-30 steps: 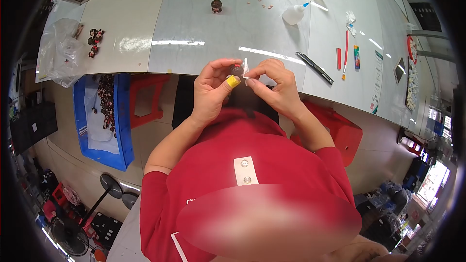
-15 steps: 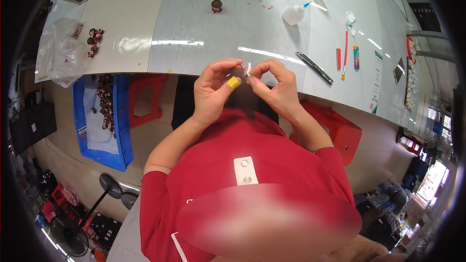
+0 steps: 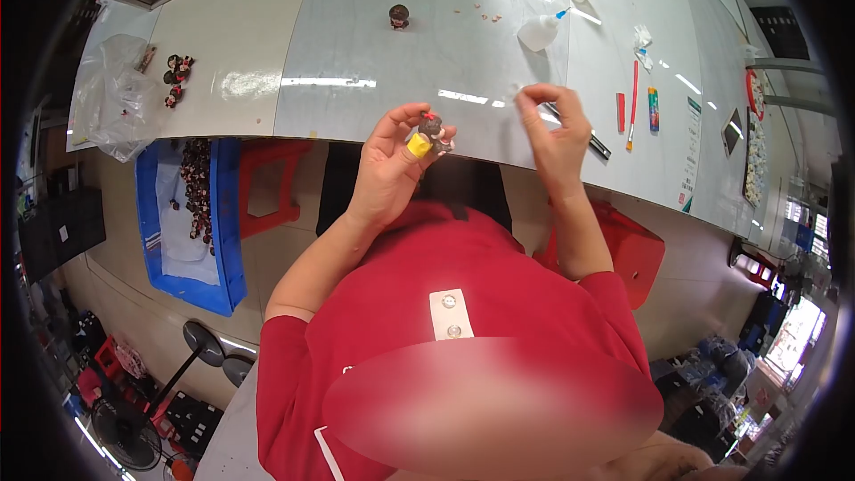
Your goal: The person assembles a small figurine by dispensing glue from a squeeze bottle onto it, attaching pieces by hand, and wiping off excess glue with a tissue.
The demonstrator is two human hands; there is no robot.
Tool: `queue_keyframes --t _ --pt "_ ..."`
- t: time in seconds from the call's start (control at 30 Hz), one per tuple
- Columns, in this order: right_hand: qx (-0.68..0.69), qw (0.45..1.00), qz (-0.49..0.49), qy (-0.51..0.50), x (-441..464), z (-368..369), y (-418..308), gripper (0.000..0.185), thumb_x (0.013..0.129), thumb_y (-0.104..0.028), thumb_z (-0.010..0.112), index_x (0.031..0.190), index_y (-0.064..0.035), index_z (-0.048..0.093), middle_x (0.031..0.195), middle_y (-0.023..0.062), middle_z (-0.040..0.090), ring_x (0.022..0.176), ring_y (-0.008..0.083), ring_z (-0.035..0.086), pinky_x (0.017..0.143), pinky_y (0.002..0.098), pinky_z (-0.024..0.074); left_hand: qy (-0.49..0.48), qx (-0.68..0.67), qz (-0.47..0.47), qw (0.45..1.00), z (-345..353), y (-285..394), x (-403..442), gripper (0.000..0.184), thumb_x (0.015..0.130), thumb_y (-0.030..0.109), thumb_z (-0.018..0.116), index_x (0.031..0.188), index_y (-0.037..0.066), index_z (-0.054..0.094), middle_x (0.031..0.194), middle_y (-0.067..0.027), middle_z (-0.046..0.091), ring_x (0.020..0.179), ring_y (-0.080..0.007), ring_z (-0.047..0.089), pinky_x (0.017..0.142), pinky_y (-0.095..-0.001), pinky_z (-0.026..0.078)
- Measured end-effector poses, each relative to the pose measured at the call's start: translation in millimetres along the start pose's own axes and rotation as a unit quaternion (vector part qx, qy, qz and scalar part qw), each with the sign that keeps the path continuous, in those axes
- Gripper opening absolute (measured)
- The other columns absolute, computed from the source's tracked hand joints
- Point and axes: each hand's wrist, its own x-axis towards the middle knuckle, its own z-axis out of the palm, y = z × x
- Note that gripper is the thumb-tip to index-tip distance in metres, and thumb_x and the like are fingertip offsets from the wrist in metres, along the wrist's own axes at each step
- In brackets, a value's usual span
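Observation:
My left hand (image 3: 389,160), with yellow tape round the thumb, grips a small figurine (image 3: 431,132) with dark brown hair and a red bow. It is held above the table's front edge, its lower part facing right. To the right, over the table, my right hand (image 3: 557,129) is closed in a pinch. A small white scrap (image 3: 515,94), smeared by motion, shows at its fingertips. Under this hand lies a black pen (image 3: 599,146), partly covered.
Two squeeze bottles (image 3: 538,33) with blue tips, a red-handled brush (image 3: 635,102) and a lighter-like colourful tube (image 3: 654,110) lie on the table. More figurines (image 3: 399,17) stand farther back. A blue crate (image 3: 233,240) is at lower left, beside a red stool (image 3: 272,180).
My right hand has moved away to the right from the figurine, taking the white scrap with it. My left hand still holds the figurine, which now shows more fully.

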Motion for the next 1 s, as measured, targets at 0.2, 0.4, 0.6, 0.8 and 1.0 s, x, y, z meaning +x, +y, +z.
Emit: queue_keyframes --t 0.2,0.4,0.6,0.8,1.0 --pt "-0.068 0.995 -0.067 0.012 5 -5 3 0.030 0.073 -0.017 0.075 0.099 -0.0066 0.063 0.102 0.0086 0.060 0.099 0.0269 0.052 0.081 0.0355 0.0419 -0.033 -0.149 -0.095 0.984 -6 -2 7 0.046 0.089 0.006 0.056 0.132 0.003 0.040 0.117 -0.0136 0.053 0.111 -0.0266 0.056 0.097 -0.0382 0.047" --pt "0.121 0.965 -0.098 -0.212 -15 18 -29 0.068 0.066 -0.029 0.081 0.123 -0.0068 0.052 0.122 0.0113 0.052 0.118 0.0307 0.046 0.100 0.0398 0.0355 -0.043 -0.177 -0.121 0.976 2 -4 8 0.051 0.089 0.006 0.055 0.136 0.005 0.036 0.117 -0.0144 0.053 0.111 -0.0272 0.055 0.095 -0.0379 0.049" --pt "0.129 0.952 -0.116 -0.251 -16 31 -21 0.064 0.066 -0.021 0.080 0.122 -0.0064 0.053 0.124 0.0107 0.053 0.120 0.0298 0.045 0.101 0.0404 0.0350 -0.057 -0.169 -0.127 0.976 0 -5 6 0.058 0.088 0.006 0.056 0.139 0.006 0.029 0.120 -0.0140 0.051 0.111 -0.0262 0.056 0.093 -0.0369 0.049" --pt "0.142 0.956 -0.082 -0.242 -18 32 -26 0.056 0.068 -0.013 0.074 0.120 -0.0059 0.055 0.120 0.0101 0.056 0.116 0.0288 0.049 0.098 0.0390 0.0386 -0.058 -0.151 -0.111 0.981 0 -7 8 0.061 0.088 0.006 0.057 0.140 0.006 0.026 0.122 -0.0123 0.050 0.109 -0.0247 0.056 0.092 -0.0359 0.049" --pt "0.126 0.966 -0.091 -0.207 -19 36 -29 0.051 0.066 -0.010 0.074 0.114 -0.0052 0.059 0.111 0.0086 0.060 0.110 0.0271 0.053 0.093 0.0367 0.0436 -0.063 -0.169 -0.124 0.976 0 -6 9 0.062 0.088 0.006 0.056 0.141 0.007 0.025 0.123 -0.0122 0.049 0.108 -0.0253 0.056 0.092 -0.0373 0.049"
